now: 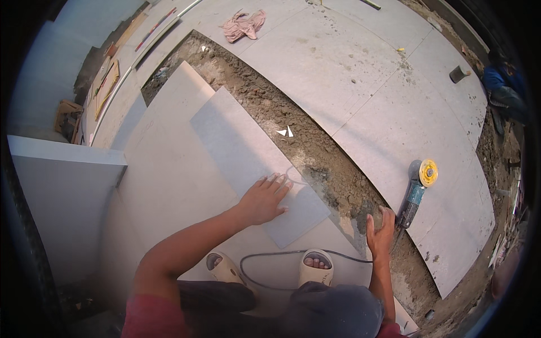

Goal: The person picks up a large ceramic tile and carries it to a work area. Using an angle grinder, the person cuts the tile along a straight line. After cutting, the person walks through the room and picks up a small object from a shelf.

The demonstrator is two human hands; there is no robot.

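Observation:
My left hand lies with spread fingers on a grey rectangular tile, near its long edge, which rests on larger pale tiles. Further right, my right hand has its thumb and fingers apart over the strip of rough mortar, near the edge of the laid tiles; I see nothing held in it. Just right of it an angle grinder with a yellow disc lies on the laid tile. A black cord loops around my sandalled feet.
A low pale wall stands at my left. Beyond are a pink cloth, a long white pipe and wooden pieces. A cylindrical object sits on the far tiles; another person in blue is at the right rim.

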